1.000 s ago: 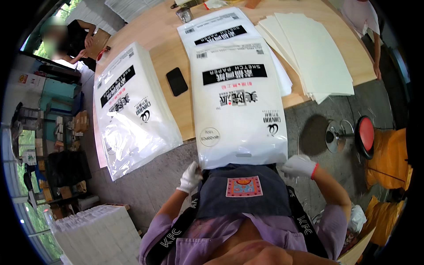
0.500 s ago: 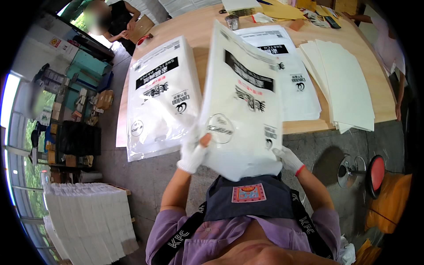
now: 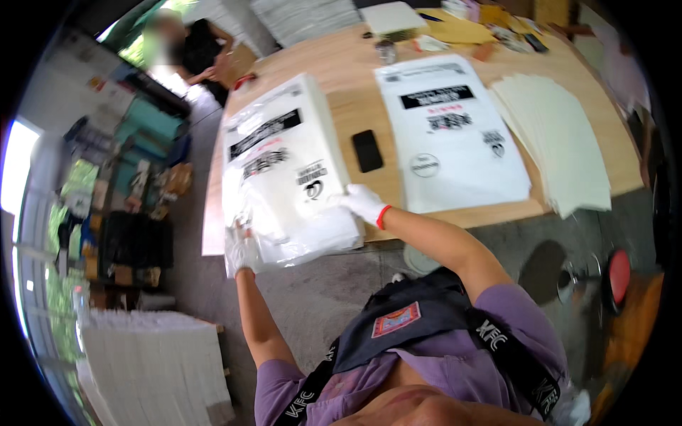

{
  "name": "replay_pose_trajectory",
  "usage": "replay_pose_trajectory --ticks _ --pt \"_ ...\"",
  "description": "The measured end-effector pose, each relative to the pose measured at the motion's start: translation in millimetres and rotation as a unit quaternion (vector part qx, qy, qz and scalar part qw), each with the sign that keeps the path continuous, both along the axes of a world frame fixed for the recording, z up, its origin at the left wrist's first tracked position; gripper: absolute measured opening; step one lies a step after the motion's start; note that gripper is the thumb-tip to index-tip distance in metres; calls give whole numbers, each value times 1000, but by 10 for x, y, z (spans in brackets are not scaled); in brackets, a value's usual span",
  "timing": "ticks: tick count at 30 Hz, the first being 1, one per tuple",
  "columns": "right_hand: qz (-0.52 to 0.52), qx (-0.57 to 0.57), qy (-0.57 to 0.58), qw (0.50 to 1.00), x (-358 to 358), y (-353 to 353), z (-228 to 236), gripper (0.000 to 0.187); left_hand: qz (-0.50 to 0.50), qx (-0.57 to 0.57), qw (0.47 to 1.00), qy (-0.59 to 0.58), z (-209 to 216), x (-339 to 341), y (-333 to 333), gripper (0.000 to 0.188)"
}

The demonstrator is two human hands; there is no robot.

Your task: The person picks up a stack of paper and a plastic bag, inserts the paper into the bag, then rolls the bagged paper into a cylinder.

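Note:
A clear plastic bag of white paper sheets (image 3: pixel 277 199), with black printing, lies on the pile at the table's left side. My left hand (image 3: pixel 245 254), in a white glove with bare fingertips, grips its near left corner, slightly blurred. At its near right edge, my right hand (image 3: pixel 364 204), in a white glove with a red cuff, holds the side of the pack. Loose plastic film hangs over the table's front edge between the hands. Right of it, a black phone (image 3: pixel 367 150) lies on the wood. Further right is a stack of printed plastic bags (image 3: pixel 455 142).
Fanned cream sheets (image 3: pixel 558 142) cover the table's right part. A metal cup (image 3: pixel 386 52) and yellow envelopes (image 3: pixel 458 30) lie at the back. One person (image 3: pixel 206 53) stands at the far left, another (image 3: pixel 618 67) at the right. A red stool (image 3: pixel 618 277) and a white paper stack (image 3: pixel 153 362) stand on the floor.
The filled pack, held upright before my body, has moved left and down onto the left pile. The phone is now uncovered, and the right bag stack shows fully. My right arm reaches across leftward.

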State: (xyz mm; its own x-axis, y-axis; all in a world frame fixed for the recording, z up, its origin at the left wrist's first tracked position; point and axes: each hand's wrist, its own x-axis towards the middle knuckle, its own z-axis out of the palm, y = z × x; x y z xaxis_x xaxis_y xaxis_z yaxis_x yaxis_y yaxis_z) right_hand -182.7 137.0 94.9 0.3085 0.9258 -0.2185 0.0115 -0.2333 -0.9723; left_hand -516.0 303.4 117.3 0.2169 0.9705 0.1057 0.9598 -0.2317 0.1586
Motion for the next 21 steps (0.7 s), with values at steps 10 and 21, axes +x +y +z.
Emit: replay_pose_trajectory --ticks 10,21 --pt "-181 -197 -366 892 1609 -2596 -444 35 39 -45 998 35 40 -112 -82 59" --pt "-195 -391 -593 677 3155 -4067 -518 35 -321 -112 866 -368 560 2375 -1547 46"
